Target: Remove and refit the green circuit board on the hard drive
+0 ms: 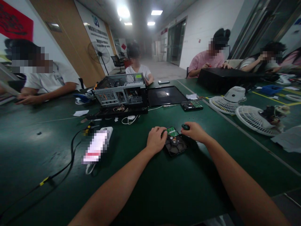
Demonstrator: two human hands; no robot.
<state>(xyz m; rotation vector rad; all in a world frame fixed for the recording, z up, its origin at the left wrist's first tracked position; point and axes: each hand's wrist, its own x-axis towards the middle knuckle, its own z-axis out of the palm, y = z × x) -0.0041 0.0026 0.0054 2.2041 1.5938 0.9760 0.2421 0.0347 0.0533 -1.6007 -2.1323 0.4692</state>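
Note:
A hard drive (176, 143) lies circuit side up on the green table (164, 188), its green board facing me. My left hand (156, 139) rests curled on the drive's left edge and holds it down. My right hand (194, 131) is closed round the dark green handle of a screwdriver (185, 126), held over the drive's right far corner. The screwdriver's tip is hidden behind the hand.
An opened computer case (121, 94) and its black side panel (164, 95) stand beyond the drive. A second hard drive (192, 105) lies further right. Fan grilles (255, 117) sit at right. A phone and black cable (70, 157) lie at left. Other people sit round the table.

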